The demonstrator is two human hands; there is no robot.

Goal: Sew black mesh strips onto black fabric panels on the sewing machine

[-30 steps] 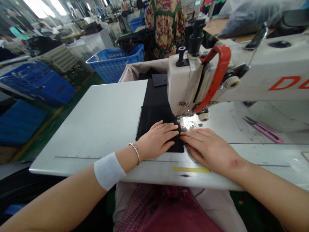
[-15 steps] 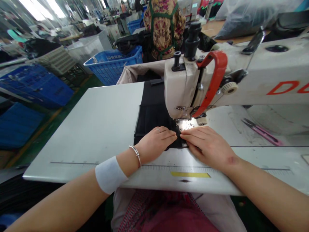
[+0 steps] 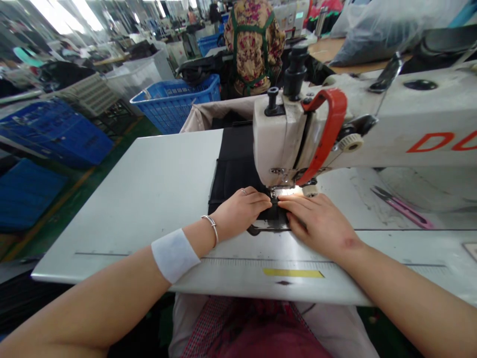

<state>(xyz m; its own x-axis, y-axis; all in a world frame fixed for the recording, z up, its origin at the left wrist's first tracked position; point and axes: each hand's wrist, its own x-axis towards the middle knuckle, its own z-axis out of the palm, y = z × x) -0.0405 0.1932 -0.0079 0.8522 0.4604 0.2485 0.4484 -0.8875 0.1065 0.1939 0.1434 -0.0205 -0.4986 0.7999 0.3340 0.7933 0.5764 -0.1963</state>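
Observation:
A strip of black fabric [image 3: 236,176] lies on the machine bed, its front end under the presser foot area of a white sewing machine [image 3: 274,149]. My left hand [image 3: 242,211], with a ring and a bracelet, rests on the fabric, its fingers together and fingertips pressing it just left of the needle. From the other side my right hand [image 3: 316,219] presses the fabric's right edge with its fingertips, thumb tucked lower. Both sets of fingertips nearly meet in front of the lit needle area. The exact grip under the fingers is hidden.
Pink-handled thread snips [image 3: 404,208] lie on the bed at right. A yellow tape strip [image 3: 293,273] sits near the table's front edge. Beyond the table stand a cloth-lined bin [image 3: 197,117] and a blue basket [image 3: 179,99]. A person [image 3: 251,44] sits ahead, back turned.
The black fabric has moved away from me; its near edge is farther in, and metal shows in front of it. My hands have moved slightly forward with it.

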